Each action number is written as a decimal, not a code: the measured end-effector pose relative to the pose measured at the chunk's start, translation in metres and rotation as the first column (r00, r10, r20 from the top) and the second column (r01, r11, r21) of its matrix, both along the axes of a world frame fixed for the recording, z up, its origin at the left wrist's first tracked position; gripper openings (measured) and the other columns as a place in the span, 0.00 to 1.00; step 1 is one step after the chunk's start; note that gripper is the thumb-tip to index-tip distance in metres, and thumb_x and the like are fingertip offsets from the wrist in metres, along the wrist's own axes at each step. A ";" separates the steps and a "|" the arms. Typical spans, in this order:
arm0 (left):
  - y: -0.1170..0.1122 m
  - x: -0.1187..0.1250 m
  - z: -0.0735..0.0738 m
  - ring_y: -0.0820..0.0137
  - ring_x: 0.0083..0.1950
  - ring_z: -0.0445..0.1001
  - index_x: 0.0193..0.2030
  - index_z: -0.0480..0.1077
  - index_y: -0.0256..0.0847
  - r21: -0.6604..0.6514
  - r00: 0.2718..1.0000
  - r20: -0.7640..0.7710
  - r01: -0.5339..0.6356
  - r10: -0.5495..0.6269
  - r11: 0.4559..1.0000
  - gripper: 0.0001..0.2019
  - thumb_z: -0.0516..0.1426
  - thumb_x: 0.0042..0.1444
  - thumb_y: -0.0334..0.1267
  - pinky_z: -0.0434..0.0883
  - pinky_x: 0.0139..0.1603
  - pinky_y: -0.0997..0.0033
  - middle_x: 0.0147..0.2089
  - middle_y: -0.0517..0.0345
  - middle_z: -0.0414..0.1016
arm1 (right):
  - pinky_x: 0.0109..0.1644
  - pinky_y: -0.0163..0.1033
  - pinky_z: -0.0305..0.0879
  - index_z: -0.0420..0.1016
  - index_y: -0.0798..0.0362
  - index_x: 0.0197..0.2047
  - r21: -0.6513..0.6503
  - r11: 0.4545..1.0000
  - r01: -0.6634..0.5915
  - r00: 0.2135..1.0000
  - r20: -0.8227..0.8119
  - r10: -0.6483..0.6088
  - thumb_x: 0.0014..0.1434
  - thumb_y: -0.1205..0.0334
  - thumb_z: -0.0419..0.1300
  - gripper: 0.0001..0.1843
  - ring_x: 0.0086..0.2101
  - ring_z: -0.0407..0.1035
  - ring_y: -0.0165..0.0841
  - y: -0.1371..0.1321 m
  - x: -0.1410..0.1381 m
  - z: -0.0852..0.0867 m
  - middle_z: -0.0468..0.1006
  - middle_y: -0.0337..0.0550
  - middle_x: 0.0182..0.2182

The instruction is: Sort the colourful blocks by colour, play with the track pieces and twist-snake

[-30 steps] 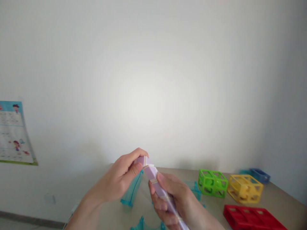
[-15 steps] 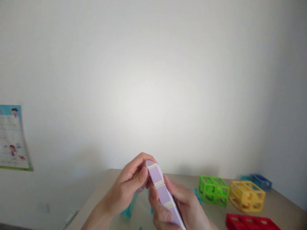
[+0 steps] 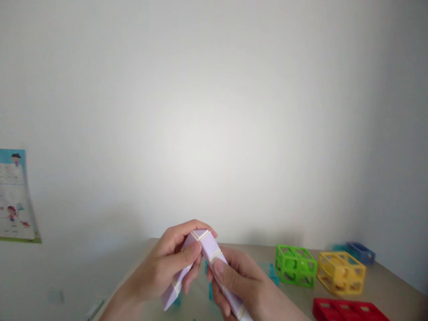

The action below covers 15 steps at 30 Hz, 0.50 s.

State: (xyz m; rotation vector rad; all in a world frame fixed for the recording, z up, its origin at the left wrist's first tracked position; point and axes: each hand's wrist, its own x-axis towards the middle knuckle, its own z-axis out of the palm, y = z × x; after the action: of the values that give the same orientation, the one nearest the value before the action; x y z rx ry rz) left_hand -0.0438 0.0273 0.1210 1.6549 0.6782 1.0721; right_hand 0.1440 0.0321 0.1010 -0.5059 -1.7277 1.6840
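Purple segmented strip [image 3: 207, 244] now folded, hands [image 3: 214, 274] near table edge [image 3: 133, 272]

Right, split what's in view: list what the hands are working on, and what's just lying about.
In hand: lilac twist-snake puzzle, bent into a peak, gripped by the left hand and the right hand.

Lying about: green lattice cube, yellow lattice cube, red lattice block, blue piece, teal clear pieces, wall poster.

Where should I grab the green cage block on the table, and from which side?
Probably from above, pinching its top frame bars front to back: the green cage block sits flat on the table, its open lattice offers finger holds, and the yellow cage block crowds its right side.
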 end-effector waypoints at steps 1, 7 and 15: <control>0.000 0.002 -0.001 0.79 0.16 0.60 0.50 0.67 0.37 -0.017 0.999 0.043 0.022 -0.021 1.000 0.18 0.53 0.63 0.49 0.56 0.15 0.80 0.24 0.60 0.70 | 0.16 0.25 0.48 0.67 0.55 0.38 -0.023 0.999 -0.030 0.999 -0.028 0.029 0.63 0.41 0.54 0.23 0.14 0.55 0.20 0.000 -0.001 -0.001 0.65 0.31 0.18; -0.002 0.015 -0.006 0.82 0.15 0.58 0.45 0.67 0.37 0.071 0.987 0.071 -0.149 0.144 0.986 0.16 0.49 0.66 0.48 0.52 0.15 0.82 0.22 0.62 0.68 | 0.14 0.26 0.45 0.64 0.54 0.36 -0.140 0.988 -0.060 0.991 -0.128 0.042 0.61 0.39 0.56 0.24 0.11 0.50 0.19 0.003 -0.006 -0.005 0.63 0.28 0.16; 0.000 0.023 -0.008 0.81 0.15 0.57 0.46 0.66 0.36 0.118 0.965 0.088 -0.256 0.246 0.959 0.17 0.48 0.66 0.49 0.51 0.16 0.80 0.21 0.64 0.67 | 0.10 0.26 0.42 0.64 0.53 0.35 -0.172 0.984 0.047 0.980 -0.181 -0.078 0.57 0.36 0.57 0.26 0.08 0.49 0.20 -0.001 -0.019 -0.012 0.62 0.27 0.13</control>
State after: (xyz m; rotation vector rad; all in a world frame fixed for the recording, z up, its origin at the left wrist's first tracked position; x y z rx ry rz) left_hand -0.0210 0.0268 0.1126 1.6607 0.8018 1.3761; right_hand 0.1252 0.0314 0.0894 -0.4560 -1.4307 1.7799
